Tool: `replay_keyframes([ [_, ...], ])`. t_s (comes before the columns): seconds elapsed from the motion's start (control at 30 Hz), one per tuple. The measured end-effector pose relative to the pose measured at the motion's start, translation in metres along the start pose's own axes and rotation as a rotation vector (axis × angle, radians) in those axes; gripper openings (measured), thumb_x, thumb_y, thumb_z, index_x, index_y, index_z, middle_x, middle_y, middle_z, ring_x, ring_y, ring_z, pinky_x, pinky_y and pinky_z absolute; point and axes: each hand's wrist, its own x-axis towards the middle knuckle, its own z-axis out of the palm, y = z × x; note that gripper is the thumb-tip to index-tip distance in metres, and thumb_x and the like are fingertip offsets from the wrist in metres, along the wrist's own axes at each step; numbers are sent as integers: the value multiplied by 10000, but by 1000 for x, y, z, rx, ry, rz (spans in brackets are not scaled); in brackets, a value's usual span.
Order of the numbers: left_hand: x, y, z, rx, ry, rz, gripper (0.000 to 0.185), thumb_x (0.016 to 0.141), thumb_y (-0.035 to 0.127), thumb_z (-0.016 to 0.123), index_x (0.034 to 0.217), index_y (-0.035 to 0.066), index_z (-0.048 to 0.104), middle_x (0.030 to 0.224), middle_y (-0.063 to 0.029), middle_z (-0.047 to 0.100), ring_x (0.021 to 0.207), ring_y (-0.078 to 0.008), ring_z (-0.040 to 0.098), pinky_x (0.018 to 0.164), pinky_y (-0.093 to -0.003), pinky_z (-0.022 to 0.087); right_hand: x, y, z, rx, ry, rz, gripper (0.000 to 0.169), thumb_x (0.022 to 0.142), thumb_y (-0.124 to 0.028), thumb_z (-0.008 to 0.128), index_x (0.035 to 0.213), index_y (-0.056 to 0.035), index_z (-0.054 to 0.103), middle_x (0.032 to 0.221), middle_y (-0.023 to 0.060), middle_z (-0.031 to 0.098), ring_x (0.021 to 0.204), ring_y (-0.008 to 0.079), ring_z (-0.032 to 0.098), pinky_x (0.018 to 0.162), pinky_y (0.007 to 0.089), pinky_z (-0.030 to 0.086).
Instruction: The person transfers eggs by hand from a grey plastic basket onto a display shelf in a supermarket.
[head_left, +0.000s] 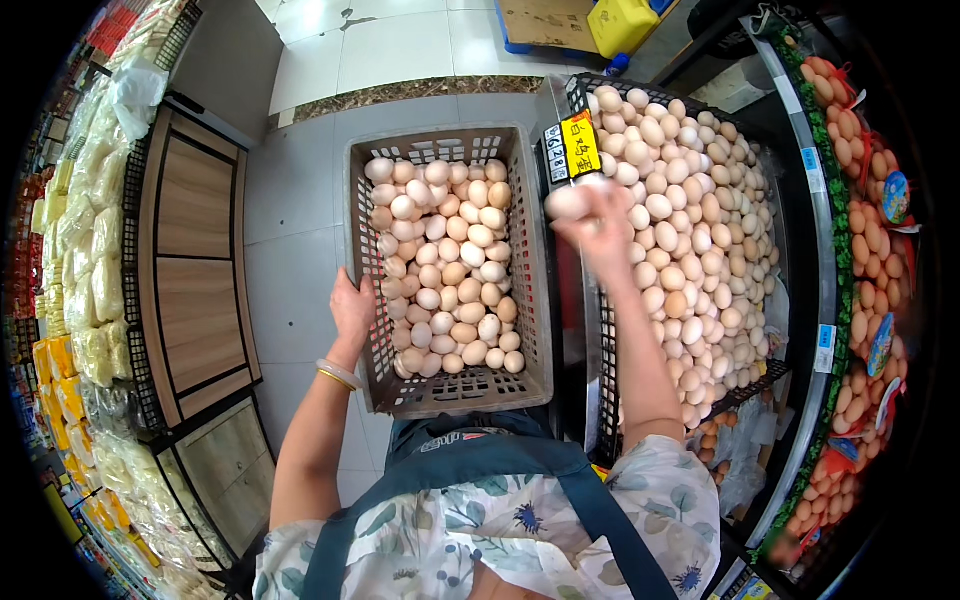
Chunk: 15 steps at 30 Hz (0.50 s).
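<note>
A brown plastic crate (457, 394) with slotted walls sits in front of my body, holding many loose eggs (450, 251). On its left rim, my left hand (352, 304) grips the crate from outside. My right hand (604, 236), blurred by motion, holds a pale egg (568, 203) between the crate and the display to the right; a second egg may be partly hidden behind the fingers. Heaped eggs (697, 225) fill a black mesh display bin (609, 360) under my right forearm. A yellow and black price sign (581, 146) stands at the bin's left edge, just beyond that hand.
Bagged packages (94, 232) line the shelf on the left above wood-panelled cabinets (199, 262). Grey floor tiles (292, 285) run between cabinets and crate. Red-netted eggs (870, 247) fill a rack at right. Ahead stands a blue pallet (517, 45) with a yellow container (621, 26).
</note>
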Motion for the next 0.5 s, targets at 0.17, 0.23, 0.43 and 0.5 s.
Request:
replay_keyframes([
  [0.17,5,-2,3,-9,4,-11,346,797,195,604,1037,-39,518,925,-267,611,875,-430,581,778,-461,456,37,43,-77,-639,-34,128,516,668,-197,756,1150,-167,573,1263,172,377,1010,331,549,818,415,486],
  [0.23,5,-6,3,-9,-15,-30,354,794,200,610,1045,-31,517,926,-264,613,881,-429,581,783,-462,454,42,45,-73,-758,-107,159,522,678,-193,747,1165,-176,561,1265,171,376,1010,329,553,806,419,490],
  [0.43,7,-3,1,-7,-59,-38,354,798,209,604,1045,-28,515,932,-261,613,884,-431,577,783,-465,451,47,73,-59,-792,-133,154,568,694,-184,732,1219,-170,515,1328,184,338,1053,337,536,815,420,487],
  [0.5,7,-2,-1,-14,-78,-60,350,797,213,603,1039,-25,516,927,-264,611,881,-434,575,775,-467,452,43,75,-56,-738,-73,116,583,704,-178,722,1240,-153,494,1347,196,324,1089,350,513,841,419,476],
])
